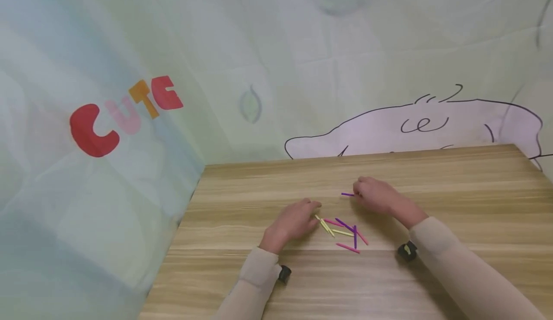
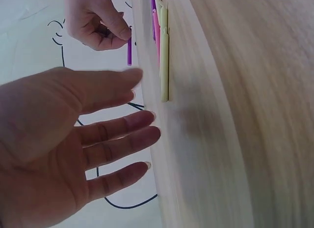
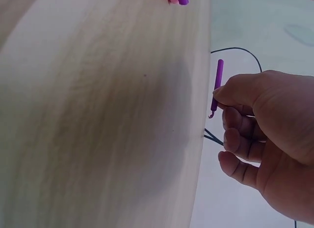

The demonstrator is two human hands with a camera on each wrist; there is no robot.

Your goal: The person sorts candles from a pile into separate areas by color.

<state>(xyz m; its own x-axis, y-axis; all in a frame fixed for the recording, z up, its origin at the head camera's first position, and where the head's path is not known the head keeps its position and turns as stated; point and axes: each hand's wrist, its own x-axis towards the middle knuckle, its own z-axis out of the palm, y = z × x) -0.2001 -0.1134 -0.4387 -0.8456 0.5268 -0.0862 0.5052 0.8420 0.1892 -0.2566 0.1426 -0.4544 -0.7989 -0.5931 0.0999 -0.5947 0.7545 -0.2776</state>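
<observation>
My right hand [image 1: 377, 195] pinches a thin purple candle [image 3: 219, 74] between thumb and forefinger, above the table. A short curled wick sticks out of its lower end in the right wrist view. My left hand [image 1: 294, 221] hovers at the left side of a loose pile, its fingers spread and nothing between them in the left wrist view. The pile holds yellow candles [image 1: 343, 232], pink candles [image 1: 347, 248] and purple candles [image 1: 355, 238], lying crossed over one another. One yellow candle [image 2: 165, 66] points toward the left fingertips.
The wood-grain table [image 1: 233, 185] reaches back to a printed cloth backdrop [image 1: 259, 46] and is bordered by cloth at the left. Coloured letters spell CUTE on the left cloth. A dark wrist device [image 1: 407, 251] sits under the right sleeve, another [image 1: 284, 274] by the left.
</observation>
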